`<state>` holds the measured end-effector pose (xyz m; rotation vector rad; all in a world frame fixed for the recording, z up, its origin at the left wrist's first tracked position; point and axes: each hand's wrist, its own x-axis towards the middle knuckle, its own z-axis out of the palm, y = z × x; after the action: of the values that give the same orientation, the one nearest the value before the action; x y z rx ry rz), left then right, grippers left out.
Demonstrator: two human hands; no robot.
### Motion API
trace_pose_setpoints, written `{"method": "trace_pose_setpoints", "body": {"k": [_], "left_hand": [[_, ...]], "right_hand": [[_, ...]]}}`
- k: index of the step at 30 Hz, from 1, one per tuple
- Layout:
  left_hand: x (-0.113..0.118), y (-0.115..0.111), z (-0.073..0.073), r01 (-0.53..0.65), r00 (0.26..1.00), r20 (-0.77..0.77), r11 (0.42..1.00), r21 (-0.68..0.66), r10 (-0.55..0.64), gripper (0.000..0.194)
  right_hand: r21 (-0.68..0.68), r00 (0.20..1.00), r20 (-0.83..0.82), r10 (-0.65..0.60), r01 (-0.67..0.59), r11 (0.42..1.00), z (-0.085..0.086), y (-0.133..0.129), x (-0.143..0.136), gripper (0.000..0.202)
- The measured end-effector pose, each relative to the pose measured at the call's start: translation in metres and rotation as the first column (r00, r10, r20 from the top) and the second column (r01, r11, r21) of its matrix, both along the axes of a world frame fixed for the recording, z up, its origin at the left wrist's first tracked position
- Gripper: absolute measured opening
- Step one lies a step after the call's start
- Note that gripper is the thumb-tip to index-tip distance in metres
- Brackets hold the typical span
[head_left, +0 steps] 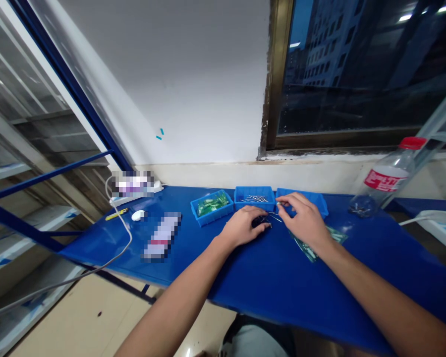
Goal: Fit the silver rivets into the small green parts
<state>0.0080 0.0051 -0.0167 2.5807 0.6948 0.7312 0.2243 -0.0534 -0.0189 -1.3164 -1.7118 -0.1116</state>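
Observation:
My left hand point(244, 227) rests on the blue table point(252, 277), its fingers curled over something small and dark that is mostly hidden. My right hand point(303, 218) is raised slightly, thumb and forefinger closed near a small pale tip too tiny to name. Thin metal pins point(275, 216) show between the two hands. Beneath my right wrist lie green clear packets point(338, 236). Just behind my hands, a blue bin point(238, 202) holds several thin metal pieces point(256, 198). Another blue bin point(322, 204) is partly covered by my right hand.
A blue bin point(208, 217) of green packets point(212, 202) stands left. Further left are a blurred-out flat object point(161, 237), a white mouse-like object point(138, 215), a yellow cutter point(116, 214) and a cable point(129, 235). A red-capped bottle point(384, 178) stands right, near the wall.

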Motion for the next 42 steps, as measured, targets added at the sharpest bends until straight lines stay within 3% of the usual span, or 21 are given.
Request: {"method": "trace_pose_setpoints", "body": {"k": [4,11,22,42], "left_hand": [[0.0,0.005,-0.008,0.079,0.988,-0.139,0.994,0.081,-0.067,0.03],[-0.003,0.011,-0.01,0.085,0.988,-0.139,0.989,0.122,-0.068,0.028],[-0.004,0.012,-0.011,0.019,0.994,-0.108,0.995,0.101,-0.008,0.038],[-0.001,0.009,-0.008,-0.023,0.984,-0.17,0.989,0.145,0.048,0.027]], "right_hand": [[0.057,0.985,0.116,-0.128,0.122,0.991,-0.004,0.007,0.018,0.019],[0.059,0.88,0.322,-0.348,0.348,0.936,-0.018,0.011,0.032,0.027],[0.01,0.927,0.269,-0.261,0.268,0.963,-0.013,0.005,0.018,0.022],[-0.009,0.966,0.222,-0.131,0.136,0.991,-0.01,0.0,0.002,0.017]]}}
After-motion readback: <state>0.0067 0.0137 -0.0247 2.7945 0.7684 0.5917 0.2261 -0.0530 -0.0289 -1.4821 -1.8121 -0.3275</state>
